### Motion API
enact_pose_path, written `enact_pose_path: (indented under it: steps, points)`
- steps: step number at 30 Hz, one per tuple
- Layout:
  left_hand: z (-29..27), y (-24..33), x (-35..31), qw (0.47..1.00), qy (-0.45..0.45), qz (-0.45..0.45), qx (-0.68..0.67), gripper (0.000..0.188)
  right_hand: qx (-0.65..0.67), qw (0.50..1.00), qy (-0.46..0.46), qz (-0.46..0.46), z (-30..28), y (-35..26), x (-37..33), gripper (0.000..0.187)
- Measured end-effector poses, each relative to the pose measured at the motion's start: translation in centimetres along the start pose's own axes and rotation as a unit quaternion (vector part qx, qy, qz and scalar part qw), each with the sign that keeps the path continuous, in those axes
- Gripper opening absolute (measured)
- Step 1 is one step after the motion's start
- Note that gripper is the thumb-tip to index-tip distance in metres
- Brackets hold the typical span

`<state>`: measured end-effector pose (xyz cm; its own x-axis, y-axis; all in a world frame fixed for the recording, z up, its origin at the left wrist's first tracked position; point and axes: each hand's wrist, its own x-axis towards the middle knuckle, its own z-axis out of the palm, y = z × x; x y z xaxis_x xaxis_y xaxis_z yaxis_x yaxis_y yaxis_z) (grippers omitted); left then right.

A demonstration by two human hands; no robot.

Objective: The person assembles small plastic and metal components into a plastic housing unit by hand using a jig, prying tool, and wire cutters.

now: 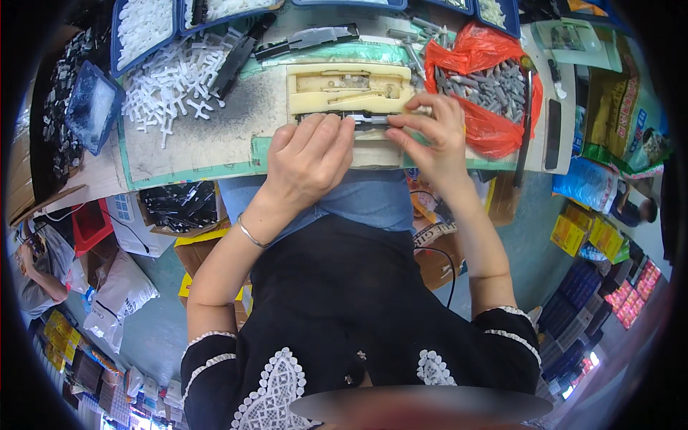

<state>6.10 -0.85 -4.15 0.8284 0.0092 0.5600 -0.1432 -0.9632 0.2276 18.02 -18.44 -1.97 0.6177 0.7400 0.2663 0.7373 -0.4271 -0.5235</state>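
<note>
A long black plastic part [370, 115] with a light grey piece [371, 120] along it lies at the table's front, against the near side of a cream-coloured fixture block [304, 101]. My left hand [309, 154] is closed over the part's left end, its fingers curled and hiding that end. At the right end my right hand [436, 136] pinches the part between thumb and index finger, the other fingers bent above. The right fingertips cover whatever sits at that tip. Shaped recesses show in the fixture's top.
White plastic pieces [172, 82] are heaped at the left, beside black housings [308, 41]. Grey pegs [494, 89] fill a red plastic bag [491, 132] at the right. Blue trays [175, 29] line the back. A dark rod [525, 129] lies right of the bag.
</note>
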Motion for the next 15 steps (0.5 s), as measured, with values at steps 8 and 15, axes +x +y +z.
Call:
enact_pose_path:
  steps: [8, 15]
  points:
    - [-2.6, -4.8, 1.2, 0.988, 0.076, -0.134, 0.031, 0.026, 0.16, 0.973, 0.122, 0.113, 0.4, 0.7, -1.4, 0.025]
    - [-2.8, -9.2, 2.0, 0.976, -0.02, -0.169, 0.133, 0.024, 0.079, 0.986, 0.133, 0.064, -1.3, 0.8, 0.9, 0.021]
